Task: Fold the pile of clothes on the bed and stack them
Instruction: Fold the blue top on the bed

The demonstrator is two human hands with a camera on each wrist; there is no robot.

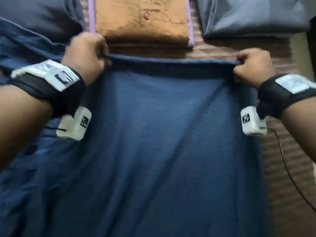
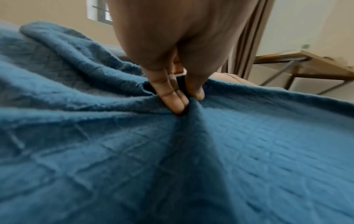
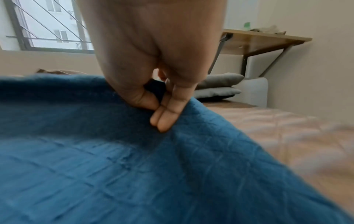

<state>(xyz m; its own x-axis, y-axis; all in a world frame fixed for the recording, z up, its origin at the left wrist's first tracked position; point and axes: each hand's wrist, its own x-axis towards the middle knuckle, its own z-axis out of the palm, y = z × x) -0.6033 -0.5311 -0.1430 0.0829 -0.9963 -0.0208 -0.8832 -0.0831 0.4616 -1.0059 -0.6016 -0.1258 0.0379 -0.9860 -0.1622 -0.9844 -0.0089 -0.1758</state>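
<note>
A big dark blue garment (image 1: 153, 134) hangs stretched between both hands over the bed, its top edge held taut. My left hand (image 1: 87, 53) grips the left end of that edge, the fingers (image 2: 175, 98) pinching a bunch of the blue cloth (image 2: 191, 151). At the right end my right hand (image 1: 251, 65) pinches the edge between thumb and fingers (image 3: 164, 116), the blue cloth (image 3: 114, 166) falling away below. Beyond the edge lies a folded brown garment (image 1: 142, 19) on top of a folded lilac one (image 1: 191, 33).
A dark grey pillow (image 1: 34, 16) lies at the far left, another grey pillow (image 1: 253, 16) at the far right. The quilted brown bedspread (image 1: 287, 168) shows on the right, crossed by a thin cable (image 1: 287, 168). A wooden table (image 3: 264, 40) stands by the wall.
</note>
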